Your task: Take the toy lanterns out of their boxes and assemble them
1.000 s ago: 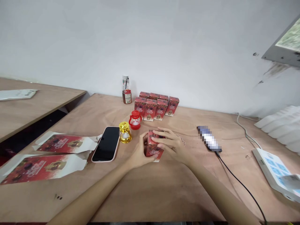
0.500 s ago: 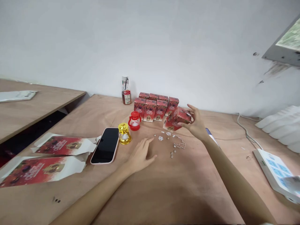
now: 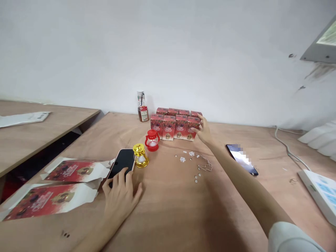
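Observation:
My right hand (image 3: 204, 132) has its thumb and fingers around the rightmost front box of a double row of red printed gift boxes (image 3: 168, 127) at the back of the table. That box stands upright beside its neighbours. Over the lower end of a black-screened phone (image 3: 122, 161) lies my left hand (image 3: 122, 191), its fingers apart and holding nothing. A gold mini lantern (image 3: 140, 156) stands just right of the phone, and a red mini lantern (image 3: 152, 140) stands behind it. Two flattened red and white cartons (image 3: 49, 201) lie at the left.
Small round cells (image 3: 196, 177), white bits (image 3: 182, 159) and a thin chain (image 3: 207, 166) are scattered mid-table. A second phone (image 3: 241, 159) lies beyond my right forearm. A bottle (image 3: 143, 108) stands near the wall. A power strip (image 3: 319, 196) and cable (image 3: 285, 145) are at the right.
My right hand has brought the tilted gift box back and left, so it now stands upright at the right end of the front row. My left hand has moved left onto the phone.

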The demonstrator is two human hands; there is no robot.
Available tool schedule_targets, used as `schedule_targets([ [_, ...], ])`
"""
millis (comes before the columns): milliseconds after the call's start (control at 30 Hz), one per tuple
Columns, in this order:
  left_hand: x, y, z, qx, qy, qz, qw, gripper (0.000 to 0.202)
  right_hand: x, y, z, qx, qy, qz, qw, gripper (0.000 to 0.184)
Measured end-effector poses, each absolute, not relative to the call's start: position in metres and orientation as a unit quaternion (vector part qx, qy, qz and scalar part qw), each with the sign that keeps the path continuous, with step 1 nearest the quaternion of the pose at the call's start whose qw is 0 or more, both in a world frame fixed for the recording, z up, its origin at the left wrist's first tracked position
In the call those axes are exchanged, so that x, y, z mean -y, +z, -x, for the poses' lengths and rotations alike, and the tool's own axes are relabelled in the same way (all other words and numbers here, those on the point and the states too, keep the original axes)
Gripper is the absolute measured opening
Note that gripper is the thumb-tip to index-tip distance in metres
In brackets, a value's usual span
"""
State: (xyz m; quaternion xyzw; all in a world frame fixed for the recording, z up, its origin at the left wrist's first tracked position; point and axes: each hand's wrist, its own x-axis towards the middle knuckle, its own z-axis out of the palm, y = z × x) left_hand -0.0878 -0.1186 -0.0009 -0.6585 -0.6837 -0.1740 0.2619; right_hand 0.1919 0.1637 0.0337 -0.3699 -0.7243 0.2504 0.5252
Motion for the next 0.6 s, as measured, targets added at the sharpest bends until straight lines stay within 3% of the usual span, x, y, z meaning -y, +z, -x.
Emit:
schedule_targets([
  [133, 0.116, -0.003, 0.087, 0.686, -0.184, 0.661, 0.243, 0.040, -0.143, 0.025, -0.187, 0.680, 0.185, 0.419, 0.573, 0.070],
  [267, 0.117, -0.001, 0.082, 0.635, -0.223, 0.694, 0.258, 0.038, -0.096, 0.019, -0.188, 0.686, 0.100, 0.439, 0.571, 0.050],
  [400, 0.117, -0.003, 0.072, 0.584, -0.247, 0.733, 0.248, 0.032, -0.040, 0.012, -0.189, 0.763, 0.123, 0.441, 0.456, 0.039],
  [600, 0.102, -0.007, 0.053, 0.583, -0.192, 0.779, 0.125, 0.023, 0.029, -0.004, -0.188, 0.834, 0.086, 0.447, 0.311, 0.045],
])
